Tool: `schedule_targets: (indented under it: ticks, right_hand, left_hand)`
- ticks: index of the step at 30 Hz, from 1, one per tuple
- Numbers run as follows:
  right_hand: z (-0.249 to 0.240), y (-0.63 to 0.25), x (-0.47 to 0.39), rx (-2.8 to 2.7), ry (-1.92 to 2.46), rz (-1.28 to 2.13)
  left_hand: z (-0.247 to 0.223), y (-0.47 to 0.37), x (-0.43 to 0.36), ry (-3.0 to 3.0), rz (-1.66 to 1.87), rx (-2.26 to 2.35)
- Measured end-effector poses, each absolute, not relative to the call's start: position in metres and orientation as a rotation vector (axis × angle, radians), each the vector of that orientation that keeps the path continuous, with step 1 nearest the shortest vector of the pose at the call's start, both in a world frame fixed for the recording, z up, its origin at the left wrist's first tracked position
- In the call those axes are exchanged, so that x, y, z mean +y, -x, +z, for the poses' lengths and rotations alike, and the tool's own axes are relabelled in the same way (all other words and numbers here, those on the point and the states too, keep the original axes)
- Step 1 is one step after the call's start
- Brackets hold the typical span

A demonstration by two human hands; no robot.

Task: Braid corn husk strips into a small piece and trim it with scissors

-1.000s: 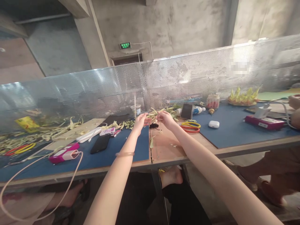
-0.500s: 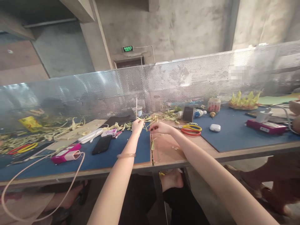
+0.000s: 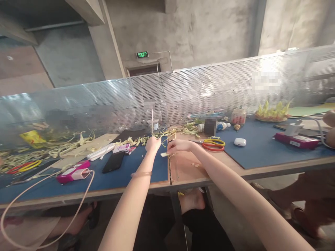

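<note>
My left hand (image 3: 153, 143) is over the blue mat near the middle of the table, its fingers closed around a thin yellow-green plant stem (image 3: 164, 141). Just to its right, my right hand (image 3: 180, 146) pinches a small pale leaf-like strip (image 3: 164, 154), which points toward the left hand. Behind both hands lie more dried-looking stems (image 3: 192, 129) and a clump of small green buds (image 3: 143, 140). The red-and-yellow-handled scissors (image 3: 213, 144) rest to the right of my right hand.
A black phone (image 3: 113, 161), a magenta power strip (image 3: 73, 171) with a cable, and a white extension block (image 3: 102, 150) lie left. To the right are a white earphone case (image 3: 240, 142), a jar (image 3: 238, 116) and another person's hand (image 3: 330, 129). A perforated metal screen (image 3: 222, 83) stands behind.
My right hand has moved slightly down and now pinches the pale strip that lay on the table in front of it. My left hand has turned a little and stays near the same spot.
</note>
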State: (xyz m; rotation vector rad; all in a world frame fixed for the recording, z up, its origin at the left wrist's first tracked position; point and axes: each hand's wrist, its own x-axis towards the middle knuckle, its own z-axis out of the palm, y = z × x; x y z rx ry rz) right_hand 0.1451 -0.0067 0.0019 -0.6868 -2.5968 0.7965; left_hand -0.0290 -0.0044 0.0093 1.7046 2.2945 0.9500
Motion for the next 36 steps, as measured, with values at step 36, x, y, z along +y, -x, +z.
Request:
schedule_targets:
  ticks: [36]
  right_hand:
    - [-0.024,-0.212,0.023,-1.638,1.909,-0.270]
  left_hand:
    - [0.005,0.029,0.004,-2.042,1.220,2.072]
